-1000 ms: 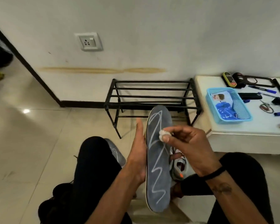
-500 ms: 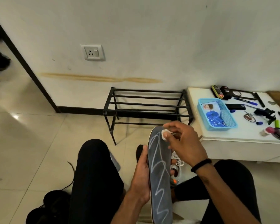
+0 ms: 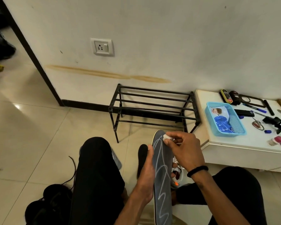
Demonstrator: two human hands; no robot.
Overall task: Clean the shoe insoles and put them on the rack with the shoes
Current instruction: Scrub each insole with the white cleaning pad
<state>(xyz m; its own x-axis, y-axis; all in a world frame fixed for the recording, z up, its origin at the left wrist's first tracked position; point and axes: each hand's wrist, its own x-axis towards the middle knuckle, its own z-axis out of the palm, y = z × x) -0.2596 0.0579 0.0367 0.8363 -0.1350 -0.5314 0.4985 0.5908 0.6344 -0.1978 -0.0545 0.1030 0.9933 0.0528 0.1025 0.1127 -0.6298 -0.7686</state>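
While the left hand clasps the insole along its left edge, fingers curled behind it, the insole stands between the knees with its long axis running from the lap toward the rack. The right hand pinches 1 white wad against the insole's far tip, nearest the rack. Judged from this, the next wipe must travel down the long axis, away from the rack; the right hand is nearer the tip.
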